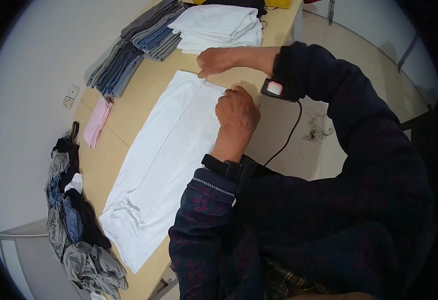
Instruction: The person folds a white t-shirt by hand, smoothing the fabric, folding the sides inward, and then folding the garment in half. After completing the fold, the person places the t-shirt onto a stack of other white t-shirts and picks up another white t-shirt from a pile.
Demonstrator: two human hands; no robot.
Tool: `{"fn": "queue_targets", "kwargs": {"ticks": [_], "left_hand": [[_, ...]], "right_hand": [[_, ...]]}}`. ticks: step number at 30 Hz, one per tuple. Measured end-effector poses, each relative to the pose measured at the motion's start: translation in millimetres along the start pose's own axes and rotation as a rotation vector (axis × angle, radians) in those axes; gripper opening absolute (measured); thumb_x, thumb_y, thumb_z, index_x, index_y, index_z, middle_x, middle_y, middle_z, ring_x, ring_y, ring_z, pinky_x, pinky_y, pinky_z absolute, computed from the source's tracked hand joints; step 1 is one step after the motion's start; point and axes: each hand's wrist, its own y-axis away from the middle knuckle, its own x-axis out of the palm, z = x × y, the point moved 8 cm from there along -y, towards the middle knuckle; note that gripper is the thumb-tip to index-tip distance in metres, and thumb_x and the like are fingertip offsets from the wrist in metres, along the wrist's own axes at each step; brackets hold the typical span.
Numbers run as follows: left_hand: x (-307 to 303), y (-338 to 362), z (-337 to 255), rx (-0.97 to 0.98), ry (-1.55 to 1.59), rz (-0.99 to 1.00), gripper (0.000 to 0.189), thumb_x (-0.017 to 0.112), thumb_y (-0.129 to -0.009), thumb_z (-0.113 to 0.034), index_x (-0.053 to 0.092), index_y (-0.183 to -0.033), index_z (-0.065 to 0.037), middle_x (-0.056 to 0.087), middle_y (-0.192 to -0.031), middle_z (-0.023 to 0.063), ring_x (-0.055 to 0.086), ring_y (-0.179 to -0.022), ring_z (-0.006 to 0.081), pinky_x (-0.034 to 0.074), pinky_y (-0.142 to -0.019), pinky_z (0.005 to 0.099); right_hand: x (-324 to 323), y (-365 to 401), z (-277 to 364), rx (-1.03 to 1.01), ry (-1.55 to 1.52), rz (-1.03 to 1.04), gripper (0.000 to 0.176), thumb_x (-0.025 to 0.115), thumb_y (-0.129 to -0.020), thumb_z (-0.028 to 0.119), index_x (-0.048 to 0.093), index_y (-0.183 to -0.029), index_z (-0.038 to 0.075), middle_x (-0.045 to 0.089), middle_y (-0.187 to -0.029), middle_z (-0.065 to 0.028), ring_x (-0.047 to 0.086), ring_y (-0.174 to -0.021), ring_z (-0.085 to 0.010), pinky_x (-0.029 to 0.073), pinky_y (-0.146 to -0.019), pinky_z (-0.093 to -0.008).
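White cloth held near its far end by bare hands

Head view: a long white cloth (161,150) lies at a slant from the upper centre to the lower left of the frame, on a pale wooden table (129,117). The right hand (216,62), in the upper centre, is nearly closed — its fingertips come together on the cloth's upper edge in a narrow pinch. The left hand (237,114), a little lower, curls at the cloth's upper right corner, knuckles up; its fingertips are tucked out of sight, so how tightly it is closed cannot be told.

Just above the right hand is a stack of folded white cloths (219,27). Left of that, grey and blue folded cloths (151,31) lie in overlapping stacks. A folded pink cloth (98,122) sits left of centre, and a crumpled heap of grey, blue and black clothing (76,215) runs down the left side.

Dark sleeves (359,110) and the wearer's body cover much of the lower right, hiding part of the table edge. Yellow items (279,3) at the top are cut off by the frame. A dark tangle (319,125) on the floor, right of centre, is hard to make out.

A black device (279,90) by the right wrist carries a pale, red-rimmed square — any writing there is too small to read. A black cable (295,127) hangs from it.
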Motion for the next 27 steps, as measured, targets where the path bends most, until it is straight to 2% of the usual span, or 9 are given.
{"fn": "queue_targets", "kwargs": {"ticks": [2, 5, 9, 13, 16, 21, 22, 23, 27], "left_hand": [[-0.6, 0.5, 2.3, -0.011, 0.034, 0.016, 0.05, 0.076, -0.077, -0.039, 0.057, -0.098, 0.001, 0.062, -0.092, 0.0163, 0.066, -0.086, 0.0311, 0.056, -0.071, 0.038], [1.2, -1.5, 10.3, -0.04, 0.082, 0.0, 0.039, 0.072, -0.081, -0.03, 0.057, -0.099, 0.001, 0.062, -0.094, 0.0179, 0.066, -0.087, 0.0322, 0.056, -0.071, 0.0391], [9.4, -1.6, 14.1, -0.001, 0.047, -0.073, 0.022, 0.059, -0.083, -0.015, 0.065, -0.096, 0.002, 0.063, -0.094, 0.022, 0.068, -0.084, 0.0366, 0.055, -0.072, 0.0425], [3.3, -3.6, 17.7, -0.08, 0.125, -0.082, 0.02, 0.061, -0.08, -0.014, 0.066, -0.095, 0.0, 0.062, -0.099, 0.0227, 0.068, -0.083, 0.0369, 0.055, -0.071, 0.0437], [8.7, -5.8, 18.3, -0.04, 0.062, -0.054, 0.021, 0.062, -0.08, -0.013, 0.065, -0.096, 0.0, 0.061, -0.098, 0.0228, 0.068, -0.083, 0.0368, 0.055, -0.07, 0.0434], [4.1, 3.8, 25.1, -0.039, 0.141, -0.136, 0.025, 0.065, -0.076, -0.011, 0.064, -0.099, 0.0, 0.06, -0.094, 0.0232, 0.067, -0.081, 0.0393, 0.055, -0.069, 0.0454], [-1.1, 9.4, 29.3, -0.058, 0.167, -0.151, 0.026, 0.066, -0.076, -0.01, 0.064, -0.1, 0.0, 0.06, -0.094, 0.0233, 0.067, -0.08, 0.0398, 0.055, -0.069, 0.0461], [-7.8, 16.6, 32.6, -0.054, 0.261, -0.185, 0.031, 0.065, -0.075, -0.007, 0.059, -0.105, -0.001, 0.06, -0.092, 0.024, 0.065, -0.078, 0.0421, 0.054, -0.068, 0.0481], [-23.7, 34.3, 55.3, -0.094, 0.471, -0.276, 0.028, 0.06, -0.077, -0.002, 0.052, -0.105, -0.003, 0.06, -0.09, 0.0257, 0.063, -0.076, 0.0436, 0.05, -0.067, 0.0509]], "right_hand": [[11.9, -30.6, -4.8, 0.004, 0.013, -0.011, 0.047, 0.065, -0.082, 0.037, 0.06, -0.064, -0.006, 0.062, -0.065, -0.0174, 0.06, -0.057, -0.0301, 0.048, -0.054, -0.0435], [14.3, -40.8, 5.9, 0.051, -0.036, 0.071, 0.048, 0.064, -0.082, 0.037, 0.061, -0.064, -0.007, 0.061, -0.063, -0.0167, 0.06, -0.054, -0.0301, 0.046, -0.048, -0.0427], [9.2, -32.7, 26.1, 0.099, 0.09, 0.08, 0.049, 0.065, -0.082, 0.041, 0.064, -0.071, -0.007, 0.063, -0.064, -0.0165, 0.062, -0.06, -0.0297, 0.049, -0.055, -0.0431], [19.1, -44.1, 29.1, 0.099, 0.133, 0.116, 0.042, 0.072, -0.078, 0.032, 0.063, -0.083, -0.009, 0.064, -0.07, -0.0183, 0.063, -0.061, -0.0292, 0.052, -0.055, -0.043], [25.8, -51.4, 19.8, 0.151, 0.014, 0.126, 0.04, 0.073, -0.076, 0.03, 0.063, -0.081, -0.009, 0.063, -0.07, -0.0185, 0.064, -0.062, -0.0277, 0.051, -0.053, -0.0424], [23.6, -56.8, 21.2, -0.026, -0.15, -0.019, 0.028, 0.071, -0.066, 0.016, 0.062, -0.076, -0.009, 0.063, -0.072, -0.0185, 0.063, -0.059, -0.0281, 0.049, -0.044, -0.0433], [24.5, -49.4, 21.9, 0.054, -0.28, 0.001, 0.028, 0.069, -0.069, 0.018, 0.061, -0.074, -0.008, 0.061, -0.068, -0.0148, 0.06, -0.061, -0.0231, 0.05, -0.052, -0.0403], [29.6, -55.0, 18.7, 0.035, -0.435, -0.032, 0.03, 0.069, -0.069, 0.02, 0.06, -0.073, -0.007, 0.059, -0.065, -0.0121, 0.057, -0.059, -0.0206, 0.047, -0.049, -0.0399], [28.9, -60.7, 24.6, 0.005, -0.445, 0.036, 0.033, 0.07, -0.068, 0.02, 0.059, -0.089, -0.003, 0.06, -0.079, -0.0089, 0.055, -0.068, -0.0185, 0.045, -0.056, -0.0348]]}}
